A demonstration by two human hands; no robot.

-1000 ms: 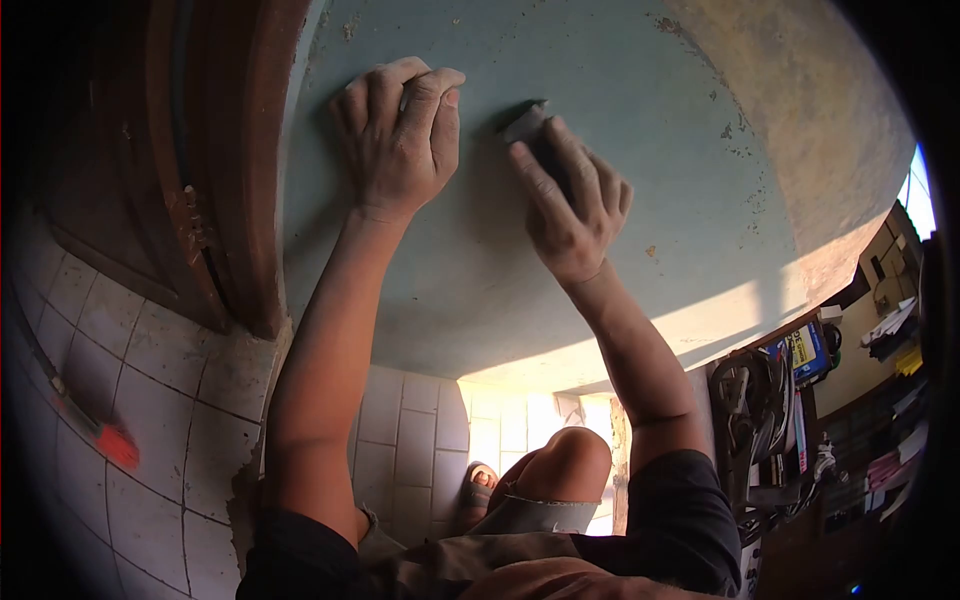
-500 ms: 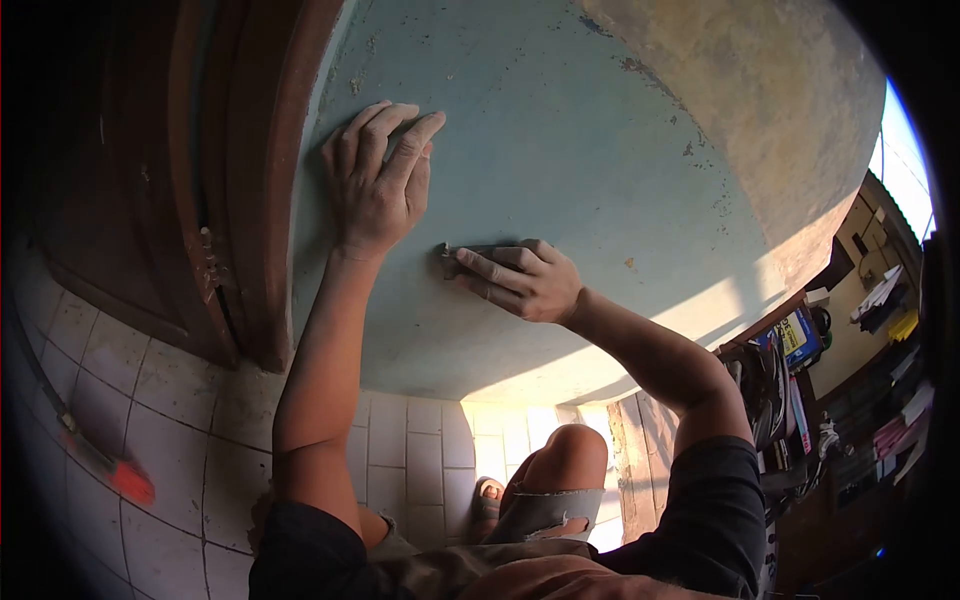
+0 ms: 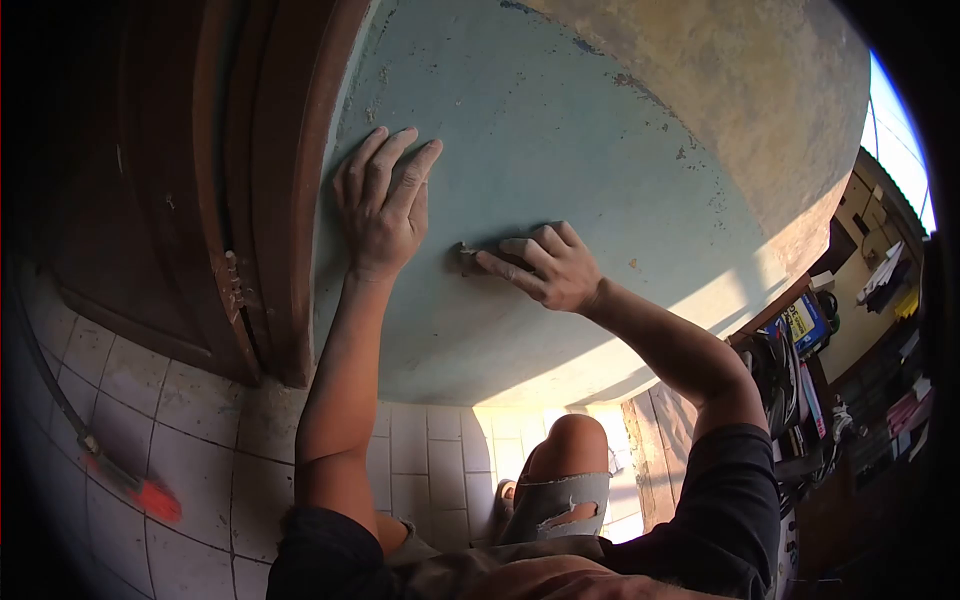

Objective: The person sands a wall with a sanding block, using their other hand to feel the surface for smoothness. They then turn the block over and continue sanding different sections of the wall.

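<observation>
My left hand (image 3: pixel 384 205) lies against the blue-green wall (image 3: pixel 520 150), close to the wooden door frame, its dusty fingers stretched out and slightly apart. Lower on the same wall and to the right, my right hand (image 3: pixel 556 268) is bent round a small dark flat piece (image 3: pixel 468 260) that looks like folded sandpaper. Its fingers press the piece to the paint, and most of it is hidden beneath them. Paint has flaked off in spots along the upper boundary of the blue-green area.
A brown door frame (image 3: pixel 285 200) borders the wall on the left. On the tiled floor (image 3: pixel 195 480) lies a brush-like tool with red bristles (image 3: pixel 158 500). At the right, cluttered shelves (image 3: pixel 795 400) stand beyond a sunlit strip.
My right hand has shifted slightly up and to the right on the wall, its fingers more curled. My left hand stays on the wall. The whole view has shifted a little.
</observation>
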